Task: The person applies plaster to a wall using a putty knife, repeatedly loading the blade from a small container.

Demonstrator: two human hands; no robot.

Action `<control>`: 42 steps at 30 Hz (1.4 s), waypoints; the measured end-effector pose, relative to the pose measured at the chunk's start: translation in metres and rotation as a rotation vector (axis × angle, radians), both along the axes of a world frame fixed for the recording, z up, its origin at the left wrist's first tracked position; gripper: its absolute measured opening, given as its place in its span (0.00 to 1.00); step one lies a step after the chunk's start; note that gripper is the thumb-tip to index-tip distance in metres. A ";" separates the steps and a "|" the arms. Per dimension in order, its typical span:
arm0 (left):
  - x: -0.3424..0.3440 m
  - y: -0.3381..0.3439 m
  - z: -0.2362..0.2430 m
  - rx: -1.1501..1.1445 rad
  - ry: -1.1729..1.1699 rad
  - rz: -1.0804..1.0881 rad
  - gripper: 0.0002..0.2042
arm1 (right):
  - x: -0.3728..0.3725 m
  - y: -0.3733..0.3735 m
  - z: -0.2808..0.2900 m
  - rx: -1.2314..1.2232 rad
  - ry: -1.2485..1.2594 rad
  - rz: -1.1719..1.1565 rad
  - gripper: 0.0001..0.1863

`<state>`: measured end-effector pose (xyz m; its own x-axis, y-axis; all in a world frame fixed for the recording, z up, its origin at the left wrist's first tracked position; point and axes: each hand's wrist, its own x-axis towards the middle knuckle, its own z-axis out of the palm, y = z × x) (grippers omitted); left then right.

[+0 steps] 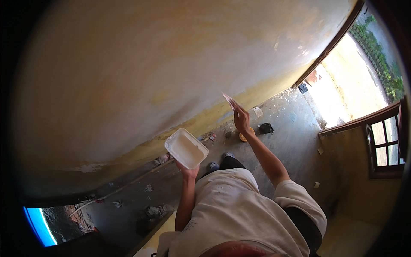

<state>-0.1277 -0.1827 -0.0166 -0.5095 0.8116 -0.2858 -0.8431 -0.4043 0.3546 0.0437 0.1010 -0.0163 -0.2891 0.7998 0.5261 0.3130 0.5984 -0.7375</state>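
Observation:
My left hand (188, 170) holds up a white rectangular tub (186, 150) from below, with creamy white paste in it. Higher and to the right, my right hand (240, 118) grips a thin flat tool (229, 99), apparently a spreading blade, smeared pale. Its tip is at or close to the wall (141, 73), which is patchy white and yellow; whether it touches I cannot tell. My fingers partly hide the tool.
A yellow round object (245, 137) and a dark bundle (266, 128) lie on the scuffed floor (284, 152) with scraps. A long pole (128, 178) runs along the wall's foot. A bright doorway (342, 77) and paned window (385, 141) are at right.

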 end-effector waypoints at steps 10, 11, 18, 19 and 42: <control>0.011 0.015 0.030 -0.076 0.087 -0.071 0.28 | 0.039 0.184 0.211 0.305 0.581 -0.472 0.18; 0.014 0.017 0.030 -0.070 0.097 -0.072 0.28 | 0.039 0.194 0.213 0.391 0.576 -0.483 0.17; 0.021 0.018 0.018 -0.139 0.035 -0.043 0.25 | -0.049 0.058 0.135 0.380 0.294 -0.126 0.27; 0.023 0.025 0.018 -0.138 0.035 -0.061 0.25 | -0.052 0.035 0.110 0.365 0.217 -0.037 0.33; -0.135 -0.058 0.015 -0.136 0.164 -0.224 0.29 | -0.202 -0.059 0.135 0.192 0.487 -0.565 0.20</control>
<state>-0.2626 -0.2404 -0.0015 -0.3705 0.8690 -0.3280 -0.8330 -0.1545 0.5313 -0.1579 0.0415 0.1187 0.4358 0.6388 0.6341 0.2758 0.5758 -0.7697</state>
